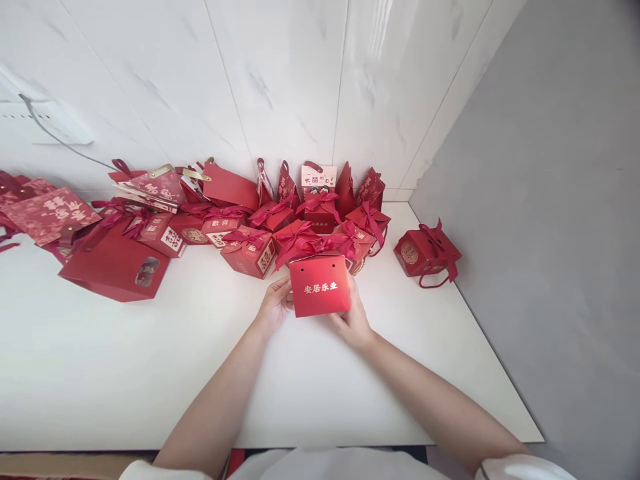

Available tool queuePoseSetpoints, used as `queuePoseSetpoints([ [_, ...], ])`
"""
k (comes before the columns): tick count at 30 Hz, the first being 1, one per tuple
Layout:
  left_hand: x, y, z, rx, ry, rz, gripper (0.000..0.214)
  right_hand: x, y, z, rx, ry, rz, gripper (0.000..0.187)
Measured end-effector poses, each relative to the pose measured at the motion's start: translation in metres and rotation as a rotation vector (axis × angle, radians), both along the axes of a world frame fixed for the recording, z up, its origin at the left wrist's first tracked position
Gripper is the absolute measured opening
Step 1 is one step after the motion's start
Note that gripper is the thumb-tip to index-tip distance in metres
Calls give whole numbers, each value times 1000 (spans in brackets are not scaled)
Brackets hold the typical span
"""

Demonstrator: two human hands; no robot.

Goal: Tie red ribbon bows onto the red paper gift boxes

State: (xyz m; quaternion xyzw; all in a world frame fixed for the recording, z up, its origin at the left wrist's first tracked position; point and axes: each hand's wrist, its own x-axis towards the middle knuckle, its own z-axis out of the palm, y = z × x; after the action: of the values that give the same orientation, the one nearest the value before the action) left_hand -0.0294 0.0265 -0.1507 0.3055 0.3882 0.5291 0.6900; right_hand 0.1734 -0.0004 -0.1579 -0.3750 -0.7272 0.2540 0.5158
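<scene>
Between my two hands is a red gift box (pixel 321 303) with gold Chinese characters on its front and two small holes near the top. My left hand (pixel 275 305) grips its left side, fingers partly tucked behind it. On the right side my right hand (pixel 354 317) is closed round it, the thumb near the lower edge. Just behind the held box stand red gift boxes tied with ribbon, among them a ribboned box (pixel 299 241) and another ribboned box (pixel 351 241). The back of the held box is hidden from me.
A row of red boxes and bags runs along the tiled wall (pixel 280 80). A larger red box with a small window (pixel 117 263) lies at left. One ribboned box (pixel 417 253) stands apart by the grey wall (pixel 550 200). The white table (pixel 200 373) ends near my body.
</scene>
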Motion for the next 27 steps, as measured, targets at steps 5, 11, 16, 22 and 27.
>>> queuePoseSetpoints([
  [5,1,-2,9,-2,12,37,35,-1,-3,1,-11,-3,16,80],
  [11,4,-2,8,9,18,56,36,-1,-2,3,25,-10,1,84],
  [16,3,-3,5,154,26,182,41,-4,-4,3,-11,53,-13,85],
  [22,4,-13,6,230,-90,-31,52,-7,-7,7,6,80,-42,81],
  [27,5,-13,12,108,-116,-27,46,-7,-8,10,23,103,-19,81],
])
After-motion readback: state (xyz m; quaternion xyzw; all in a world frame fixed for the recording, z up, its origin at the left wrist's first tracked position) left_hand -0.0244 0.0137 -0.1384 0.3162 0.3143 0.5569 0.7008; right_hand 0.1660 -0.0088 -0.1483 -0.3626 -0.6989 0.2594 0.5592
